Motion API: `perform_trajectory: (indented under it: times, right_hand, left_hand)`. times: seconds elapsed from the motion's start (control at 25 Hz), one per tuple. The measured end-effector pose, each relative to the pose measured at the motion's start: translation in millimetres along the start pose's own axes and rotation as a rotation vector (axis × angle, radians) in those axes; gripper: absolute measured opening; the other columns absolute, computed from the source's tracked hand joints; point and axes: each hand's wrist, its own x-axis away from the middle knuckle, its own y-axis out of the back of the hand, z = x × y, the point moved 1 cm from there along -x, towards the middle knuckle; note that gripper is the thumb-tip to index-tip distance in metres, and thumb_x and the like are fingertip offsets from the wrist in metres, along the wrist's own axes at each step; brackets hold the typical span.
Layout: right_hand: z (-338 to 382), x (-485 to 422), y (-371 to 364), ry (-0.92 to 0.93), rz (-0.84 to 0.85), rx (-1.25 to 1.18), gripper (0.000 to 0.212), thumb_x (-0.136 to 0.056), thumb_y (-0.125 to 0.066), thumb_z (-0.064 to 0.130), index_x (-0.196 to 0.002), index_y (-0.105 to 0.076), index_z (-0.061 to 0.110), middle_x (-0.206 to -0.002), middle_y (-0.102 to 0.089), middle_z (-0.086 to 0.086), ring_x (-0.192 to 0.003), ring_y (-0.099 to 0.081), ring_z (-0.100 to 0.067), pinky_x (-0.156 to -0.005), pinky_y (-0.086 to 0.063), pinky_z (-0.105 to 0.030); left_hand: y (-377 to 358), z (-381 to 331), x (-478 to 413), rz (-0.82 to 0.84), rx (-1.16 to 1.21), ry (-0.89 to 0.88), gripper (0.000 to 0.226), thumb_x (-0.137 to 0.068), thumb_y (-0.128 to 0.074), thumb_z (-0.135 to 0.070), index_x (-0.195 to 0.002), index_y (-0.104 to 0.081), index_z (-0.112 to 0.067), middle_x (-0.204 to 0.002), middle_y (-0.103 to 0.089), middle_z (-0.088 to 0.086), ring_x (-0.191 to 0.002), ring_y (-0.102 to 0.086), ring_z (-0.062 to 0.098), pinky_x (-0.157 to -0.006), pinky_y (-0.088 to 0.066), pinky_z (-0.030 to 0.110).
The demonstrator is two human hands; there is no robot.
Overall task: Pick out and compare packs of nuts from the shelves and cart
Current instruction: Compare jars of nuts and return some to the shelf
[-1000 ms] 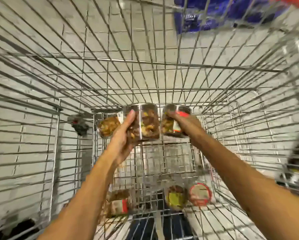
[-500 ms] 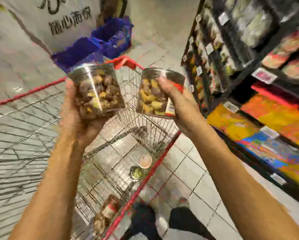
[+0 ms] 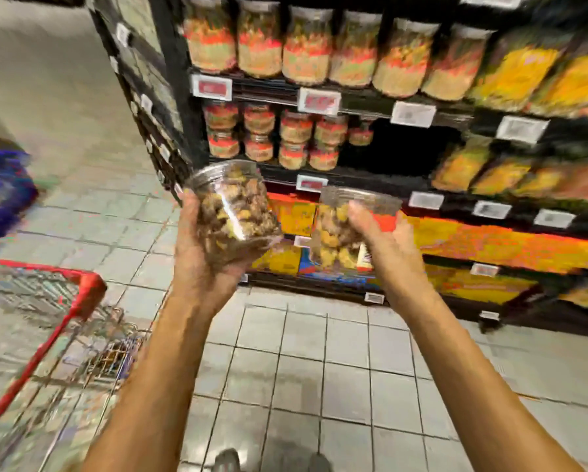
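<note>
Raised at centre frame, side by side, not touching: a clear round plastic tub of dark brown nuts [image 3: 234, 212], tilted left, cupped from below and clasped in the left grip [image 3: 200, 257]. Just to its right, a clear round plastic tub of paler yellow nuts with a red-and-white label [image 3: 333, 233], wrapped from the front by the curled right grip [image 3: 384, 247]. Behind, filling the upper right, black store shelves [image 3: 353, 109] lined with blurred red-banded jars [image 3: 306, 52], possibly more nuts. At lower left, a red-rimmed wire shopping cart [image 3: 84, 294] on the grey tiled floor [image 3: 319, 369].
</note>
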Motion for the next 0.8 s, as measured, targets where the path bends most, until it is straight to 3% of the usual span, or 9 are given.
perform_trajectory:
  times: [0.12, 0.2, 0.28, 0.4, 0.48, 0.6, 0.72, 0.8]
  right_hand:
    - [-8, -47, 46, -0.017, -0.083, 0.001, 0.071, -0.057, -0.081, 0.049, -0.108, -0.058, 0.006, -0.088, -0.067, 0.001, -0.074, -0.063, -0.001, -0.066, -0.047, -0.011]
    - [-18, -81, 66, -0.034, -0.152, 0.044, 0.090, -0.045, -0.075, 0.061, -0.117, -0.055, 0.010, -0.100, -0.068, 0.001, -0.086, -0.064, -0.004, -0.069, -0.047, -0.010]
    - [-29, -117, 83, -0.032, -0.196, 0.061, 0.092, -0.044, -0.067, 0.064, -0.118, -0.055, 0.011, -0.102, -0.068, 0.001, -0.089, -0.063, -0.005, -0.072, -0.045, -0.015]
    - [-61, -182, 105, -0.003, -0.249, 0.104, 0.072, -0.056, -0.069, 0.056, -0.114, -0.054, 0.016, -0.093, -0.064, 0.012, -0.075, -0.059, 0.014, -0.063, -0.041, -0.001]
    - [-95, -228, 121, 0.023, -0.312, 0.118, 0.064, -0.067, -0.071, 0.048, -0.117, -0.054, 0.013, -0.093, -0.064, 0.010, -0.075, -0.059, 0.013, -0.062, -0.040, 0.001]
    - [-135, -278, 143, 0.076, -0.383, 0.118, 0.054, -0.073, -0.071, 0.038, -0.115, -0.056, 0.008, -0.087, -0.062, 0.011, -0.065, -0.057, 0.018, -0.057, -0.037, 0.002]
    - [-176, -310, 160, 0.131, -0.380, 0.103, 0.066, -0.059, -0.068, 0.053, -0.111, -0.057, 0.014, -0.085, -0.062, 0.011, -0.061, -0.057, 0.017, -0.055, -0.038, 0.001]
    - [-196, -324, 170, 0.146, -0.345, 0.094, 0.070, -0.048, -0.065, 0.063, -0.106, -0.056, 0.023, -0.087, -0.062, 0.011, -0.066, -0.059, 0.014, -0.057, -0.041, -0.001]
  left_hand:
    - [-49, 35, -22, 0.073, -0.254, -0.079, 0.056, -0.070, -0.057, -0.061, -0.105, -0.070, -0.020, -0.108, -0.071, 0.004, -0.101, -0.067, 0.024, -0.086, -0.054, 0.046]
    - [-83, 57, -54, 0.076, -0.363, -0.086, 0.051, -0.069, -0.055, -0.058, -0.099, -0.071, -0.020, -0.101, -0.073, 0.002, -0.095, -0.068, 0.020, -0.082, -0.056, 0.042]
    - [-99, 76, -92, 0.032, -0.413, -0.106, 0.054, -0.066, -0.058, -0.055, -0.100, -0.068, -0.015, -0.103, -0.070, 0.007, -0.096, -0.066, 0.024, -0.083, -0.054, 0.041]
    - [-116, 116, -174, 0.027, -0.530, -0.193, 0.063, -0.068, -0.063, -0.051, -0.112, -0.059, -0.006, -0.116, -0.063, 0.011, -0.108, -0.059, 0.026, -0.095, -0.047, 0.043]
    - [-118, 151, -233, 0.004, -0.611, -0.308, 0.059, -0.075, -0.068, -0.043, -0.120, -0.055, -0.006, -0.116, -0.065, 0.006, -0.110, -0.060, 0.019, -0.102, -0.044, 0.040]
    - [-124, 200, -300, -0.029, -0.625, -0.463, 0.071, -0.067, -0.075, -0.040, -0.124, -0.046, -0.008, -0.110, -0.068, 0.000, -0.106, -0.062, 0.016, -0.093, -0.049, 0.026]
    - [-123, 243, -348, -0.174, -0.783, -0.674, 0.099, -0.057, -0.071, -0.056, -0.136, -0.036, -0.009, -0.131, -0.054, 0.011, -0.123, -0.050, 0.023, -0.103, -0.033, 0.018]
    - [-121, 260, -372, -0.261, -0.909, -0.857, 0.100, -0.059, -0.069, -0.058, -0.137, -0.036, -0.004, -0.135, -0.048, 0.012, -0.126, -0.045, 0.023, -0.106, -0.030, 0.022]
